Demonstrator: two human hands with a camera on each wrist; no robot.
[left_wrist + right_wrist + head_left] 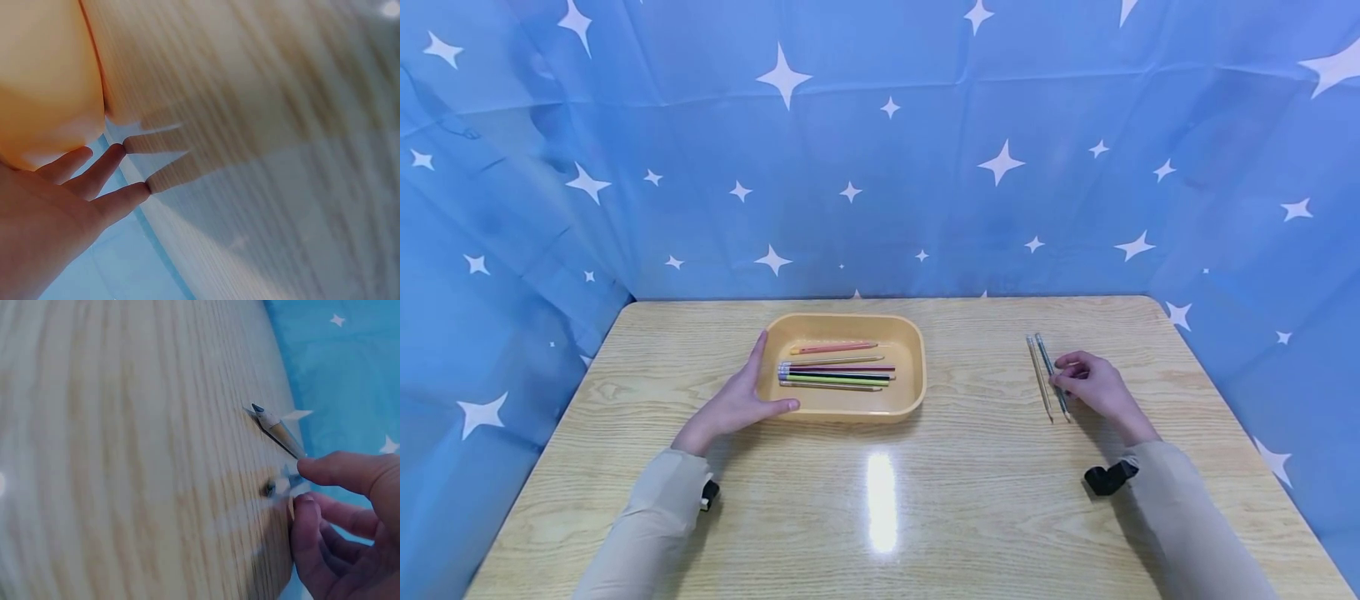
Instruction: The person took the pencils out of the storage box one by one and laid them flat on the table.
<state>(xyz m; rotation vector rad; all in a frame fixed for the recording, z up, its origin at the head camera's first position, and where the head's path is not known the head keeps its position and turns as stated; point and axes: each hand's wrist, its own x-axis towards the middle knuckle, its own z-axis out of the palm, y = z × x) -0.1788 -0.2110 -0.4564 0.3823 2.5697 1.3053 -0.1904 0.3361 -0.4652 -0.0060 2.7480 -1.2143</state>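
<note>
A shallow yellow-orange tray (912, 360) stands at the back of the table, left of the middle. Several pencils (838, 375) lie inside it, roughly side by side. My left hand (737, 404) spans the tray's near left corner, thumb at the near rim and index finger along the left wall. In the left wrist view its other fingers (97, 177) stretch out fairly straight against the tray's side. Over to the right, my right hand (1097, 387) pinches a dark green pencil (1046, 357) between thumb and fingertips. A gold pencil (1039, 379) lies just left of it, almost parallel.
The wooden table (970, 500) reflects a bright strip of light near its front middle. Behind it and at both sides hangs a blue curtain (887, 200) with white stars. Each wrist carries a small black camera (1111, 478).
</note>
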